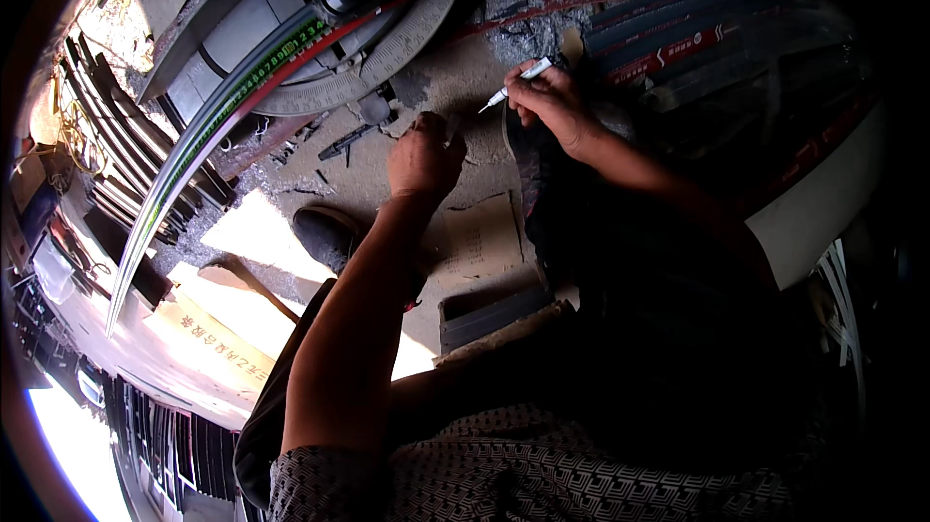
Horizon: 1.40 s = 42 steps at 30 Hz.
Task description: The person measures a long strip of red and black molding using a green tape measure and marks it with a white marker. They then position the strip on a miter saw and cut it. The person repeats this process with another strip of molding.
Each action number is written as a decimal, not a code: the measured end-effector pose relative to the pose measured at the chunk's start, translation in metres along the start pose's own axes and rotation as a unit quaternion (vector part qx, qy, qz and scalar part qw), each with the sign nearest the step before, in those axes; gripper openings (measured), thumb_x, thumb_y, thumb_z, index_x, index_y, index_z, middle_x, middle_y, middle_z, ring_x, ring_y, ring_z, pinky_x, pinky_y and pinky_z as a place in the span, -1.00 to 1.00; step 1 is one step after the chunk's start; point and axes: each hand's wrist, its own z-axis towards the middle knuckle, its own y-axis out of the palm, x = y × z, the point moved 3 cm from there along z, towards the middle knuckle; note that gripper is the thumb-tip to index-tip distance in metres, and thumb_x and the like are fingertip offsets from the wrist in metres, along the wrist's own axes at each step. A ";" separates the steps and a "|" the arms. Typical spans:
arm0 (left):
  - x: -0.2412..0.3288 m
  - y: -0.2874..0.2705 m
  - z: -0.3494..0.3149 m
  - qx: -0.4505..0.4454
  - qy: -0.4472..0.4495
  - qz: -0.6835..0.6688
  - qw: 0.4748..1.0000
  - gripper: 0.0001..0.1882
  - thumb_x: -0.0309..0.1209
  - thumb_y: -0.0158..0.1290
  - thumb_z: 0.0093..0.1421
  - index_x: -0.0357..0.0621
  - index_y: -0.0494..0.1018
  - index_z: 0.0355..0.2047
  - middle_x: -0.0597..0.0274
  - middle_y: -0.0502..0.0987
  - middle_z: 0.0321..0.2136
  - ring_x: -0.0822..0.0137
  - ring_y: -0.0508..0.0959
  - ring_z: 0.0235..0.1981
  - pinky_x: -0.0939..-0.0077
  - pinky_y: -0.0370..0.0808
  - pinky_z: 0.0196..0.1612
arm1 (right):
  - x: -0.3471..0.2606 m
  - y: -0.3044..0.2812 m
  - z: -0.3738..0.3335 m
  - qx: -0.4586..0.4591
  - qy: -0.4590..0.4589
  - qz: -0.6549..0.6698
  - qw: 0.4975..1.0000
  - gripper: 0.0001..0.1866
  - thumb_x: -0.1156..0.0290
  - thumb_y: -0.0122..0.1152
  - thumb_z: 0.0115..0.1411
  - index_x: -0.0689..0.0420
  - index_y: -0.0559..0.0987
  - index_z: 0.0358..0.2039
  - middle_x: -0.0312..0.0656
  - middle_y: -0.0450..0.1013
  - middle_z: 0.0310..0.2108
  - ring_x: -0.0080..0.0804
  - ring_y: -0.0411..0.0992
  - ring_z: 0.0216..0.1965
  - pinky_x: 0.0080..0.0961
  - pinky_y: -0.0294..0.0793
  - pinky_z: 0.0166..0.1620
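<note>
Between the fingers of my right hand (557, 110) is a slim white marker pen (518, 81), its fine tip pointing down and left. My left hand (424, 156) is closed in a fist just left of the tip. A small pale piece seems to show at its fingers, too dark to name. Beyond both hands lies a round metal saw table with a curved angle scale (387, 62). A long bar with a green number scale (281, 67) and a red stripe runs across in front of it, touched by neither hand.
Dark profiles with red labels (668, 52) are stacked at the far right. More long strips (126, 125) lie at the left. A flat cardboard piece (480, 241) and a shoe (327, 236) are on the floor below my hands, near a grey channel piece (494, 319).
</note>
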 end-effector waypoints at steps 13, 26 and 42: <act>0.007 0.000 -0.013 -0.053 -0.008 -0.362 0.931 -0.80 -0.37 0.22 0.30 -0.29 0.62 -0.23 0.35 0.64 -0.38 0.55 0.57 -0.29 0.54 0.53 -0.13 | -0.016 0.009 -0.002 -0.032 -0.007 0.009 0.999 -0.78 0.27 0.23 0.40 0.15 0.55 -0.13 -0.31 0.51 -0.41 -0.65 0.45 -0.46 -0.69 0.46 -0.33; 0.006 -0.001 -0.011 -0.076 0.003 -0.335 0.939 -0.81 -0.40 0.21 0.31 -0.30 0.58 -0.19 0.32 0.64 -0.37 0.53 0.58 -0.31 0.55 0.53 -0.16 | -0.033 0.022 -0.002 -0.091 -0.062 -0.058 0.992 -0.84 0.32 0.20 0.40 0.15 0.55 -0.17 -0.36 0.47 -0.42 -0.69 0.38 -0.42 -0.66 0.41 -0.31; 0.022 -0.018 -0.026 -0.002 0.150 -0.112 0.982 -0.77 -0.26 0.21 0.28 -0.16 0.63 -0.22 0.06 0.69 -0.32 0.07 0.71 -0.30 0.33 0.60 -0.20 | 0.001 0.031 -0.004 -0.096 -0.018 -0.154 0.983 -0.82 0.31 0.24 0.39 0.15 0.51 -0.26 -0.35 0.46 -0.49 -0.66 0.39 -0.49 -0.60 0.40 -0.40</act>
